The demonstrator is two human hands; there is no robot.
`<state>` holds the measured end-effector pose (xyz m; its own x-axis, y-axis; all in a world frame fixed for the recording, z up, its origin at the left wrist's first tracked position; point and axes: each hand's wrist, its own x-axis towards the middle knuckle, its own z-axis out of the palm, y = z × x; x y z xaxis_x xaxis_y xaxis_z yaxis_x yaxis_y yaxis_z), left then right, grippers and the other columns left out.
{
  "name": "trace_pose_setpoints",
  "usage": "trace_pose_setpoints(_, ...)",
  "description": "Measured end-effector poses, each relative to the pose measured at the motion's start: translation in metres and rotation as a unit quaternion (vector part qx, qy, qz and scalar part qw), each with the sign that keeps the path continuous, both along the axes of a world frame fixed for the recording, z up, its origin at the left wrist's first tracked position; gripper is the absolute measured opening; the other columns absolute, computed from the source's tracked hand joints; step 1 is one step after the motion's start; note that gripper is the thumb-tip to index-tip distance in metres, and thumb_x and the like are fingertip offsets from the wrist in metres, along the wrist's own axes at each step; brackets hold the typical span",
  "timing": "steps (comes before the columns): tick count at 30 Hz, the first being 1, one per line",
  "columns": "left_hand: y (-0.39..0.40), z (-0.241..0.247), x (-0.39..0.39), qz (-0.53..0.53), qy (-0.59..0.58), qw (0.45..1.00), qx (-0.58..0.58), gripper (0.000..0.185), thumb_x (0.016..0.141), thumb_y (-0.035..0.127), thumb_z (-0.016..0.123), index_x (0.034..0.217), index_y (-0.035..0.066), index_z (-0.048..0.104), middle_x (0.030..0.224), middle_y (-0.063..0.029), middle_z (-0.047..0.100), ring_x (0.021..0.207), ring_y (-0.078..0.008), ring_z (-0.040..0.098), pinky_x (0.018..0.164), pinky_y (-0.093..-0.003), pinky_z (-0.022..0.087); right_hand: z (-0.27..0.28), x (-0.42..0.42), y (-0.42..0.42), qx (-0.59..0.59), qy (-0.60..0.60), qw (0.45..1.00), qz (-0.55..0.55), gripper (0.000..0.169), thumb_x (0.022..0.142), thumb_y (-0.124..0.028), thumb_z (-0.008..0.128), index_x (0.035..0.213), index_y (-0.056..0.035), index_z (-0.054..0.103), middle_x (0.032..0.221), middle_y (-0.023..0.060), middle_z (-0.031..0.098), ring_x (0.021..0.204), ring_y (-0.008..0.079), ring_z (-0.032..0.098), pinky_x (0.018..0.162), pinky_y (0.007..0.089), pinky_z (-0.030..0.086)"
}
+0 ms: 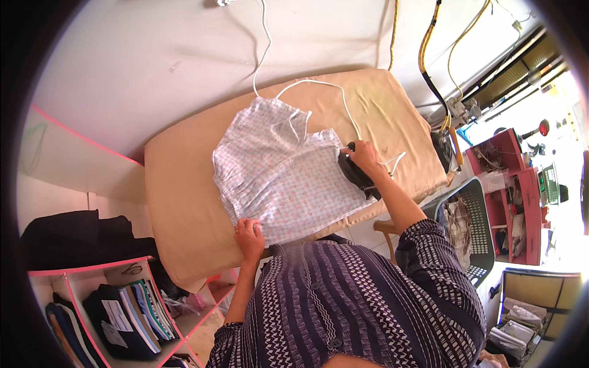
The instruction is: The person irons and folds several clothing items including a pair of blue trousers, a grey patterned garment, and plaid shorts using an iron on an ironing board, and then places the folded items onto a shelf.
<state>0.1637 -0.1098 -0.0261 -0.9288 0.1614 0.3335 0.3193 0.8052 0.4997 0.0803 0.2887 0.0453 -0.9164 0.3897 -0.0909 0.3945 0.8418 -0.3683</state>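
A pale checked garment (303,193) with a small print and a gathered elastic edge lies spread over a padded table with a tan cloth cover (179,198). My right hand (366,158) grips a dark clothes iron (353,172), which rests at the garment's right edge. My left hand (250,237) lies on the garment's near left corner, fingers bent against the fabric; whether it pinches the cloth is unclear. From behind the iron a white cord (343,99) loops across the table's far side. Just right of the iron is part of a white hanger (398,161).
Shelves with pink edges (106,267) hold folded clothes at the lower left. On the right stand a dark green plastic basket (481,230) with clothes and a red cabinet (529,216). A wooden stool (386,227) is partly under the table. Yellow-and-black cords (428,41) hang along the wall.
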Motion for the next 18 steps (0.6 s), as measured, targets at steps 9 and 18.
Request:
trace_pose_setpoints(9,0.059,-0.046,0.024,-0.259,-0.087,0.961,-0.045,0.021,0.074,0.023,0.066,0.091,0.017,0.055,0.090,0.0002,0.053,0.088,-0.0245,0.053,0.064,-0.0423,0.040,-0.003,0.008,-0.162,-0.018,-0.038,0.904,0.425,0.040,0.080,-0.046,0.059,0.091,-0.0078,0.063,0.082,0.0161,0.065,0.081,0.0351,0.064,0.071,0.0459,0.050)
trace_pose_setpoints(18,0.085,-0.025,0.047,-0.147,-0.089,0.983,-0.068,0.025,0.068,0.011,0.067,0.090,0.018,0.058,0.091,0.0021,0.053,0.089,-0.0229,0.051,0.074,-0.0382,0.035,-0.005,-0.038,-0.029,-0.013,-0.009,0.976,0.218,0.043,0.079,-0.048,0.059,0.091,-0.0070,0.063,0.085,0.0173,0.065,0.083,0.0346,0.063,0.071,0.0448,0.049)
